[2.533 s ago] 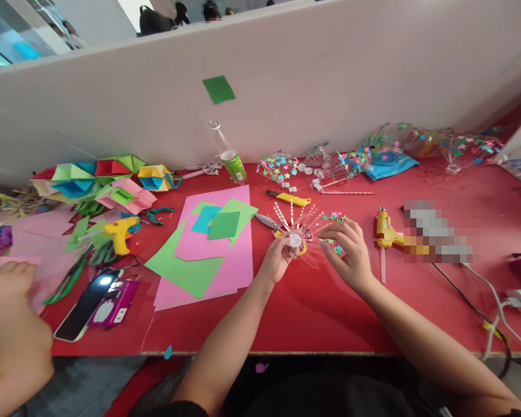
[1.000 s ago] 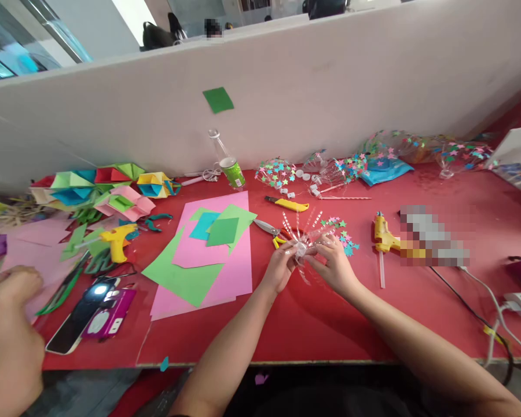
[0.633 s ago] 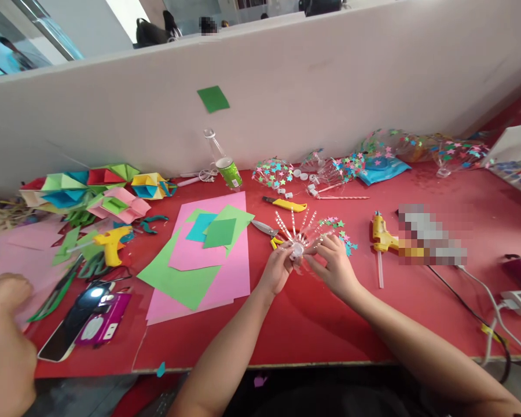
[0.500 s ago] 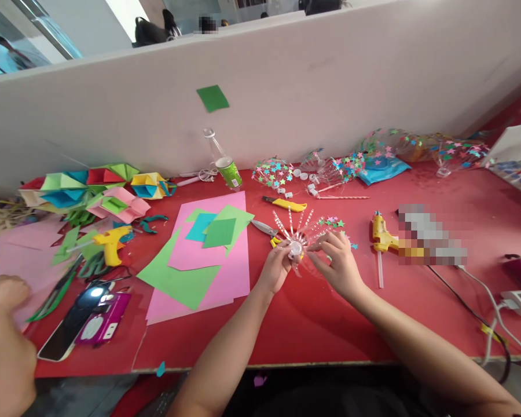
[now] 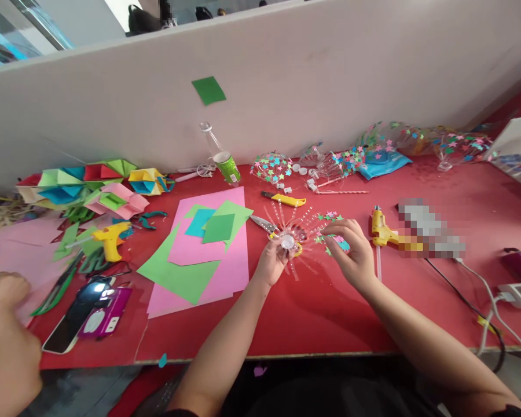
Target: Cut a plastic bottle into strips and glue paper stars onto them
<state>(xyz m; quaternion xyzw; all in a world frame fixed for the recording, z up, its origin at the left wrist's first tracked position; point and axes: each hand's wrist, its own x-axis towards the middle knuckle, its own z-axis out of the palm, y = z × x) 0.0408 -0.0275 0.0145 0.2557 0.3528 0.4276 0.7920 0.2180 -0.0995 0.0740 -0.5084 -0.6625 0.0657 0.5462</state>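
Note:
My left hand (image 5: 271, 262) grips a clear plastic bottle top (image 5: 287, 242) by its neck, its cut strips spread outward like rays. To the right, my right hand (image 5: 351, 250) is open, fingers curved and thumb apart, just beyond the strip tips. Small coloured paper stars (image 5: 330, 216) lie on the red table behind and beside those fingers. Scissors (image 5: 263, 223) rest partly under the bottle top, their handles mostly covered. A yellow box cutter (image 5: 289, 200) lies just behind the strips.
Pink and green paper sheets (image 5: 186, 284) lie left of my hands. One yellow glue gun (image 5: 380, 227) is at right, another (image 5: 112, 240) at left. Finished star-tipped pieces (image 5: 272, 168) and a bottle (image 5: 226, 167) stand along the partition. Another person's hand (image 5: 8, 341) shows at the left edge.
My right hand has drawn away to the right from the bottle top and its fingers have parted. The strips now fan out flatter and wider around the neck.

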